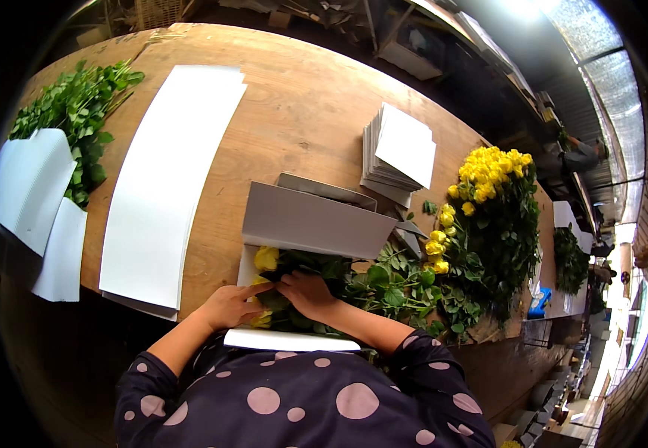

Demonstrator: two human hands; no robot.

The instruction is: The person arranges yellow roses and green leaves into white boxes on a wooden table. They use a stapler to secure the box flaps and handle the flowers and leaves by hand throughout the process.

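Low in the frame's centre, the left hand (228, 306) and right hand (305, 293), fingers curled, press on yellow roses (267, 259) lying in folded white card wrap (310, 221) on the wooden bench (301, 104). Pressing hard could bruise blooms.

Both forearms angle inward, left hand (228, 305) and right hand (307, 293) palm-down, fingertips nearly meeting.

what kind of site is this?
Likely a cut-flower packing shed. A long wooden table carries a heap of yellow roses, a stack of white sheets and loose green stems. Both hands rest on roses lying in a folded white wrap.
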